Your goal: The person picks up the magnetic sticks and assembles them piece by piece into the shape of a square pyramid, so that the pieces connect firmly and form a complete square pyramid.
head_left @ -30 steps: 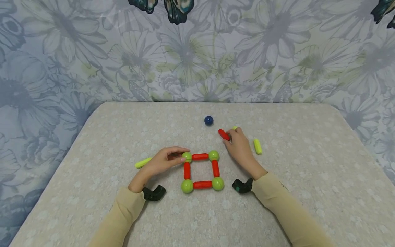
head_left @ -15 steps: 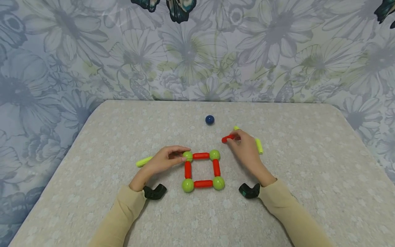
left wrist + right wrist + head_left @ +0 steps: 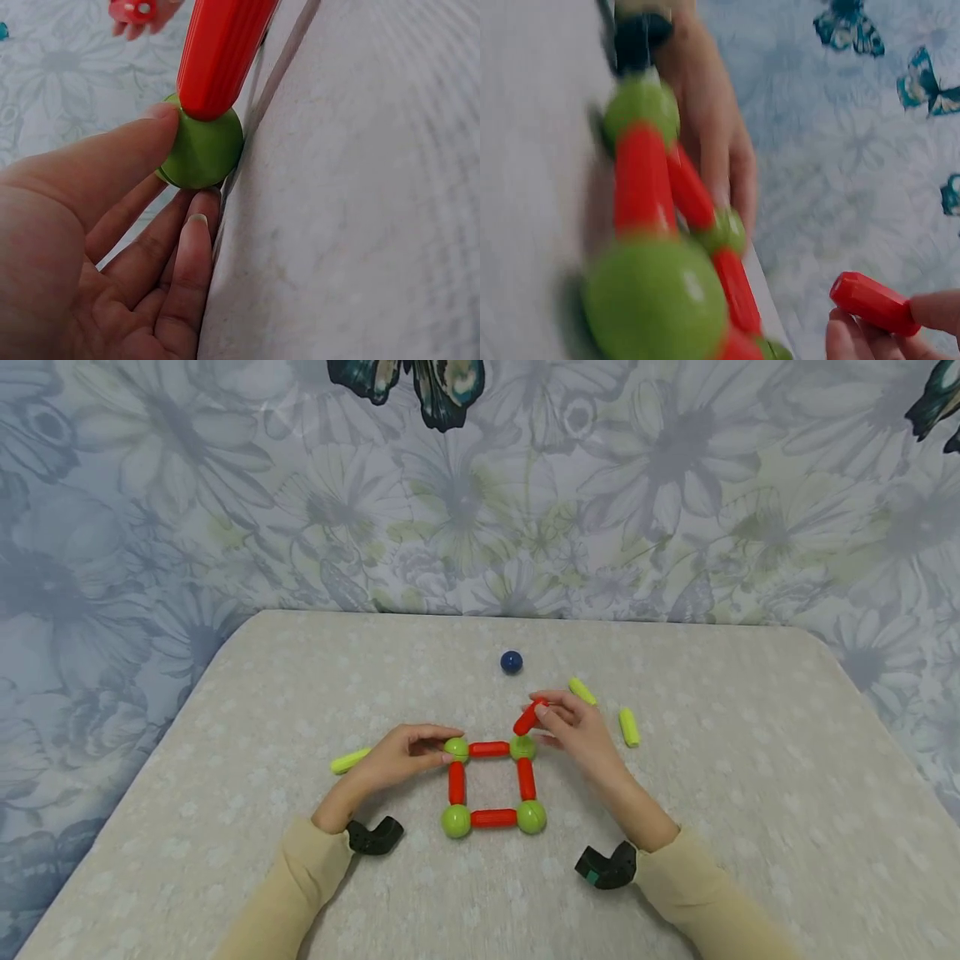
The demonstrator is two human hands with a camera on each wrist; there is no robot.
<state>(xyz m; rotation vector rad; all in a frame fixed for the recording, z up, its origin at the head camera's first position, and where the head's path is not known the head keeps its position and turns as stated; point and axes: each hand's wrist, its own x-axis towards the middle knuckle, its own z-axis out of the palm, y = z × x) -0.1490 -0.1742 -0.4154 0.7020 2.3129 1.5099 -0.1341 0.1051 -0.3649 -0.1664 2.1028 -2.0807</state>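
Note:
On the table lies a square of red rods joined by green balls at its corners. My left hand (image 3: 397,753) pinches the far-left green ball (image 3: 456,748) between thumb and fingers. The left wrist view shows the thumb against this green ball (image 3: 201,154), a red rod (image 3: 221,60) meeting it. My right hand (image 3: 581,727) holds a loose red rod (image 3: 527,718) in its fingertips, tilted, just above the far-right green ball (image 3: 522,747). Whether the two touch, I cannot tell. In the right wrist view, the held rod (image 3: 874,302) shows its free end.
A dark blue ball (image 3: 512,662) sits behind the square. Two yellow-green rods, one farther back (image 3: 582,691) and one to the right (image 3: 628,727), lie beyond my right hand. Another yellow-green rod (image 3: 349,762) is partly behind my left hand. A patterned wall stands behind the table.
My right hand has brought the red rod left and nearer, from beside the yellow-green rods to over the far-right green ball, turning it steeper. The left hand has stayed on its ball.

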